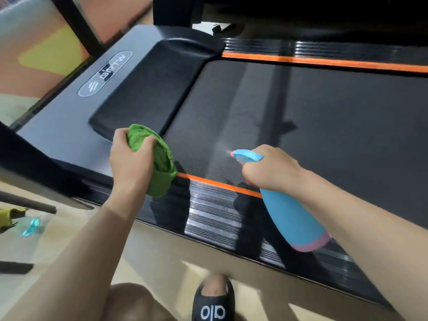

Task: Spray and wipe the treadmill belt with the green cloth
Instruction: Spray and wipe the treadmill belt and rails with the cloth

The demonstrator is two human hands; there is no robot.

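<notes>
I see the treadmill belt (324,126) as a wide black textured surface, and I use it as my landmark. The left hand (129,158) is at the near edge of the belt, beside the black motor cover (148,89). Its grip is curled around the green cloth (159,158); the fingers squeeze the bunched cloth, and the lower part of the cloth hangs down over the orange stripe (220,185) that borders the belt. I cannot tell if the cloth touches the belt itself.

The right hand (271,170) is also at the near edge of the belt, further along from the motor cover than the left hand. Its grip is wrapped around the neck of the blue spray bottle (291,216), below the spray head. The nozzle (232,154) points over the belt, and a thin pale mist (222,147) shows just in front of it. The bottle body, with its pink base, slants down over the ribbed side rail (213,214) on the near side of the belt.

On the near side of the rail there is the floor (162,256), and my foot in a black slipper (213,302) stands on it.
</notes>
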